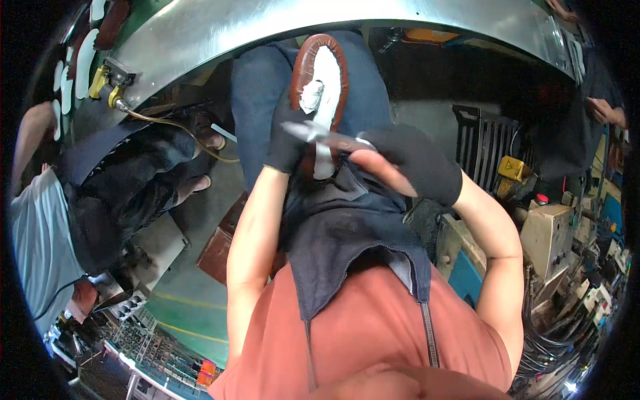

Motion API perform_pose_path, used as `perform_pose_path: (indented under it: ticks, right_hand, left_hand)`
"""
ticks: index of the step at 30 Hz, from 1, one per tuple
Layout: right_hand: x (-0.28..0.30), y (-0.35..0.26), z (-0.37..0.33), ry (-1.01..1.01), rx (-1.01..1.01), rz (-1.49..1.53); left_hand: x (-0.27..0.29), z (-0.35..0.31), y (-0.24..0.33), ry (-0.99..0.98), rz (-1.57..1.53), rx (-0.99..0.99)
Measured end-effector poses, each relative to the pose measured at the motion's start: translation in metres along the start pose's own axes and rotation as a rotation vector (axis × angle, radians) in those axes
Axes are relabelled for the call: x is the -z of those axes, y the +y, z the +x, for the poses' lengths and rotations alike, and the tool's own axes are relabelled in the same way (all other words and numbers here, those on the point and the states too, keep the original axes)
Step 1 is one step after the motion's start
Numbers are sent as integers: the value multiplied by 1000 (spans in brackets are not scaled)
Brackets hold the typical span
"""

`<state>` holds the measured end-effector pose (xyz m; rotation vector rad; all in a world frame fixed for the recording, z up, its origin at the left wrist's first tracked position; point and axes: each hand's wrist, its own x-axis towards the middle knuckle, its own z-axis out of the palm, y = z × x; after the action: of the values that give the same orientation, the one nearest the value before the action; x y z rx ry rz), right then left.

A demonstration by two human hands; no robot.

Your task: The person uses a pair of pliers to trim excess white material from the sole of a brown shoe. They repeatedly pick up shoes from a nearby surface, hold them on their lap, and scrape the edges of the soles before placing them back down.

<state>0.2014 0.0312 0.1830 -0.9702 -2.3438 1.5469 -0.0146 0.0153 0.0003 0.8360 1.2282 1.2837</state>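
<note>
Sole side up, a brown shoe upper [300, 70] with a white bottom lies lengthwise over my lap. My left hand [287, 140], in a black glove, is closed on its left edge; a white wrapped shape, seemingly the thumb, presses on the white bottom. My right hand [413, 160], also black-gloved with a bare thumb, grips a knife [305, 131]. The knife's brown handle sits in the fist, and its pale pointed blade reaches left across the shoe toward my left hand. Motion blurs the blade, so whether it touches the shoe cannot be told.
A metal worktable [280, 20] curves across the far side. On its left stand a yellow-and-black air tool [110, 83] with a hose and several white sole pieces [85, 63]. A person [113, 180] sits close at left, another's hand [607, 112] shows at right. Machinery [547, 233] fills the right.
</note>
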Motion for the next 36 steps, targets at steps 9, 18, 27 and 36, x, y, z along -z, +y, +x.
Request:
perform_pose_path:
  ticks: [9,18,27,36]
  right_hand:
    - [-7,3,21,211,208,-369]
    - [-70,68,-27,278,-769,816]
    - [-130,120,10,777,-503,387]
    - [-59,133,76,621,-473,321]
  left_hand:
    - [5,-42,60,-257,201,268]
    - [8,-47,52,-172,314,216]
    - [53,60,147,42,-287,98]
    - [199,362,316,388,1005,-148]
